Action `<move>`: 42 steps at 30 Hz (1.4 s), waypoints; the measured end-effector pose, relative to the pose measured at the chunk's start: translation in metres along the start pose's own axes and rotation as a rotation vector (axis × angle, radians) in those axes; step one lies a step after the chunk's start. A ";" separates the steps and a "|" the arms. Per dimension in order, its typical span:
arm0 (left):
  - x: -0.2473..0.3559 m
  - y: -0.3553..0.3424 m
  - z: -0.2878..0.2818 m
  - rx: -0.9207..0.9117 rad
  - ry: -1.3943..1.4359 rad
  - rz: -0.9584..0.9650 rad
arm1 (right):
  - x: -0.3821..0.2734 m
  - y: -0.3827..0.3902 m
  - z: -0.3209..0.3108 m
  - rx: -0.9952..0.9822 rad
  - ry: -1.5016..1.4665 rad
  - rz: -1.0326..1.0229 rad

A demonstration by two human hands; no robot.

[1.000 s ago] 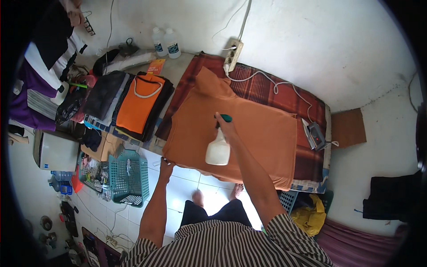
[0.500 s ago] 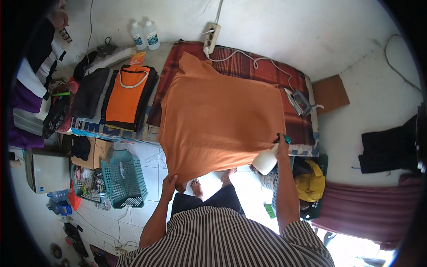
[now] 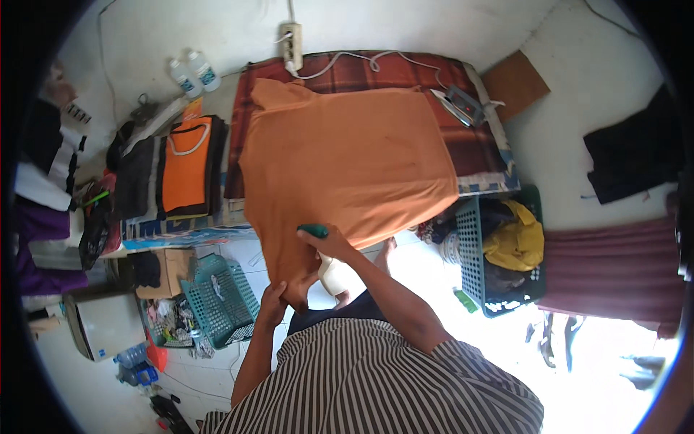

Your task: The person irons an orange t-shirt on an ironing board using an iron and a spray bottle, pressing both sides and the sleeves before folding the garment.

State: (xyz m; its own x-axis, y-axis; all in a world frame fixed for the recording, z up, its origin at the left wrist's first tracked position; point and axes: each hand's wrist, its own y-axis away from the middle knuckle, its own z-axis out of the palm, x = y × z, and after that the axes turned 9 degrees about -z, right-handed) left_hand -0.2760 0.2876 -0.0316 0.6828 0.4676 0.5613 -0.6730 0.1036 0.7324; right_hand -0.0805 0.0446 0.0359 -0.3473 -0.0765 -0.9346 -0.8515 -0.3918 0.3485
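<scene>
A rust-orange shirt (image 3: 347,148) lies spread over the red plaid ironing blanket (image 3: 477,148), its near left part hanging past the table edge. My left hand (image 3: 274,304) pinches the shirt's lower left corner close to my body. In my right hand (image 3: 332,242) is a spray bottle (image 3: 334,277), white with a green head, held over the near left part of the shirt. The fingers wrap the bottle's neck, and its lower part hangs in front of my legs. Whether spray is coming out cannot be seen.
An iron (image 3: 463,105) rests at the far right of the blanket, its cord running to a power strip (image 3: 292,47) on the wall. Folded clothes (image 3: 184,177) are stacked at left, near two clear bottles (image 3: 194,72). Green baskets (image 3: 224,296) stand below the table, one (image 3: 470,253) holding laundry.
My right hand has swung left with the spray bottle, from the shirt's right edge to its near left part. My left hand still grips the corner. The view has shifted.
</scene>
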 end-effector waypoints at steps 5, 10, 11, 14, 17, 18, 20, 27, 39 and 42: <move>0.002 0.018 0.027 0.156 0.022 0.183 | 0.056 0.046 -0.065 0.168 0.044 -0.060; 0.022 0.024 0.068 0.225 -0.138 0.117 | 0.121 0.089 -0.209 0.664 0.062 -0.176; 0.026 0.028 0.066 0.223 -0.141 0.123 | 0.118 0.091 -0.225 0.731 0.104 -0.166; 0.023 0.029 0.056 -0.011 -0.049 0.052 | 0.106 0.105 -0.283 0.850 0.047 -0.040; 0.016 0.034 0.020 -0.092 -0.046 -0.116 | 0.049 0.103 -0.280 0.873 0.162 -0.001; 0.010 0.035 0.014 -0.085 -0.058 -0.157 | 0.029 0.104 -0.285 0.878 0.162 0.023; 0.001 0.029 0.031 -0.120 -0.076 -0.216 | 0.027 0.104 -0.332 1.080 0.359 -0.165; -0.003 0.046 0.069 0.139 0.068 0.062 | -0.071 0.045 -0.468 1.355 0.081 -0.664; -0.036 0.075 0.039 0.112 0.096 -0.210 | -0.055 -0.021 -0.556 1.450 0.754 -0.427; -0.036 0.073 0.051 0.087 0.028 -0.275 | -0.054 0.012 -0.545 1.261 0.757 -0.286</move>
State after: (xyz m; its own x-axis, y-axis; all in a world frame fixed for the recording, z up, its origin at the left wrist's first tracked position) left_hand -0.3351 0.2338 0.0209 0.8274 0.4564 0.3273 -0.4359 0.1542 0.8867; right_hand 0.1424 -0.4559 0.0522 -0.1705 -0.7344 -0.6569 -0.7608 0.5218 -0.3859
